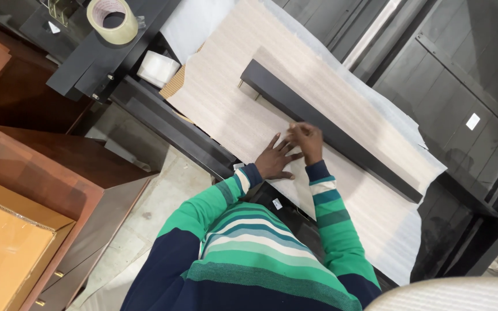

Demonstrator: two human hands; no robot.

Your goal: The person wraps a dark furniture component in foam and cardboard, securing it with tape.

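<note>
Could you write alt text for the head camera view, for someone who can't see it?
A person in a green striped sweater presses both hands, left hand and right hand, on a pale wood-grain panel beside a long black bar.

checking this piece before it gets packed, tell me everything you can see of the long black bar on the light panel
The black bar is long, straight and box-shaped, with a matt dark finish like painted wood. It lies flat and slantwise on the pale wood-grain panel, running from upper left to lower right. Two small pins seem to stick out near its upper-left end. The right hand rests against its near edge, fingers bunched; the left hand lies spread on the panel beside it, apart from the bar.
</note>
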